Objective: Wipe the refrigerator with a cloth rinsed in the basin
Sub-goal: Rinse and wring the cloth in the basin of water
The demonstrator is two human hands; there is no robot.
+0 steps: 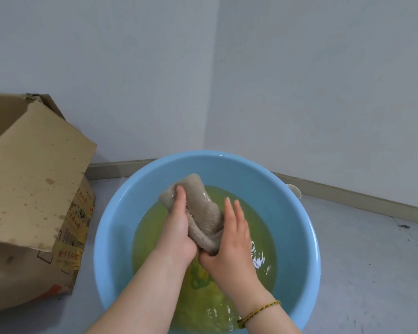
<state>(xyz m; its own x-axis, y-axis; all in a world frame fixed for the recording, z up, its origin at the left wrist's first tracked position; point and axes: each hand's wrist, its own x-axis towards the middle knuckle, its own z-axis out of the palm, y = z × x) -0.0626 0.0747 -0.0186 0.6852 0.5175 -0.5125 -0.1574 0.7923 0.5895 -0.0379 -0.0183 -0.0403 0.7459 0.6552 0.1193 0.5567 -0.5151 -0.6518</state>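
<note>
Grey cloth (200, 213) | you are pressing it between flat left hand (176, 229) and right hand (233, 237) | over basin (101, 237), lower centre

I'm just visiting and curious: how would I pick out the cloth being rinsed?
Find the blue basin on the floor, holding greenish water. Above it, the left hand and right hand press a wet cloth between them. It alone is grey-brown and nubbly.
</note>
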